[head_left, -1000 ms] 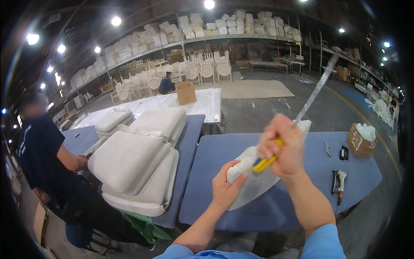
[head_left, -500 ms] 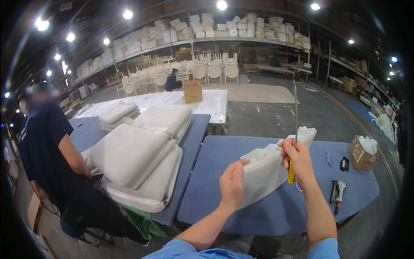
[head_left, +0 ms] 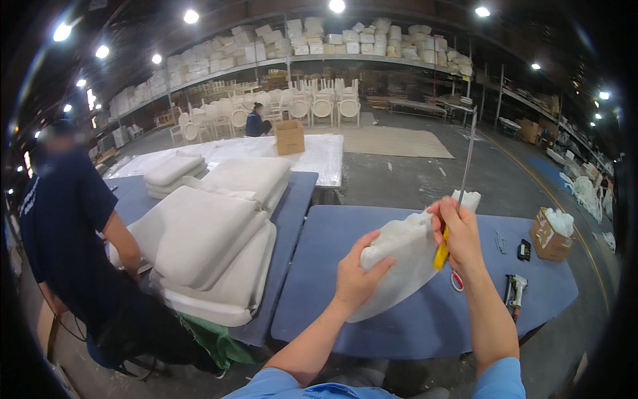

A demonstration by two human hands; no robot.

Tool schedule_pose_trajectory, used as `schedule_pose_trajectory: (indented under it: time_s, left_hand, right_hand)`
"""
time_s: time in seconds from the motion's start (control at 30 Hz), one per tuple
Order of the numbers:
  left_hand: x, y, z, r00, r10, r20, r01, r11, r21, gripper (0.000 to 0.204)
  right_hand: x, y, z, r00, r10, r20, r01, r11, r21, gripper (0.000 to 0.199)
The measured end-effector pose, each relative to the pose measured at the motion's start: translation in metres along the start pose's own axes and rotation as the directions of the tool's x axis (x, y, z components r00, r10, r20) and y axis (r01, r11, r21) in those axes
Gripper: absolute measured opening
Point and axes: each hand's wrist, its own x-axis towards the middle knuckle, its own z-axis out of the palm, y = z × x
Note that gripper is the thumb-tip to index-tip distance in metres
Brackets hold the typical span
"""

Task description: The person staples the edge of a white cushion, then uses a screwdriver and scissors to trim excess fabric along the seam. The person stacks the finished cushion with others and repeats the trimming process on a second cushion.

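Observation:
My left hand grips the near left end of a white upholstered cushion, its thumb on the near face. The cushion is tilted up on edge over the blue table, its gathered, ruffled fabric rim uppermost. Closed around a long tool with a yellow handle and a thin metal shaft, my right hand is at the cushion's right part. The shaft points up past my fingers; the tool's exact kind is unclear. Beside my right wrist lies a red-and-white loop, perhaps a scissors handle, partly hidden.
On the blue table lie a staple gun, a small black case and a cardboard box holding white material. Left, a co-worker stands at stacked white cushions. Beyond are another person and pale chairs.
The cushion's left end has turned toward me, and my left thumb now lies across its face. The tool's shaft leans further right. The red-and-white loop shows more.

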Motion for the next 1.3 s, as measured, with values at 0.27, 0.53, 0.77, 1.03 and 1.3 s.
schedule_pose_trajectory:
  time_s: [0.27, 0.53, 0.77, 1.03, 1.3]
  left_hand:
    - [-0.004, -0.008, -0.001, 0.999, 0.038, -0.019, -0.038, 0.999, -0.018, 0.052]
    - [-0.004, -0.025, -0.003, 0.991, 0.132, -0.034, -0.133, 0.989, -0.062, 0.041]
    - [0.000, -0.014, -0.006, 0.996, 0.090, -0.024, -0.090, 0.996, 0.014, 0.042]
    - [0.002, -0.013, -0.002, 0.996, 0.069, -0.058, -0.072, 0.996, -0.057, 0.043]
    - [-0.005, -0.015, 0.001, 0.999, 0.044, -0.016, -0.044, 0.999, -0.028, 0.044]
  right_hand:
    - [-0.005, -0.110, 0.103, 0.895, -0.370, 0.247, 0.239, 0.868, 0.435, 0.048]
    - [-0.015, -0.024, 0.139, 0.918, -0.009, 0.397, 0.001, 1.000, 0.021, 0.047]
    - [0.007, -0.059, 0.131, 0.896, -0.342, 0.282, 0.286, 0.933, 0.220, 0.042]
    - [0.025, -0.084, 0.129, 0.844, -0.441, 0.305, 0.249, 0.825, 0.507, 0.031]
    - [0.027, -0.072, 0.111, 0.900, -0.339, 0.276, 0.171, 0.853, 0.492, 0.027]
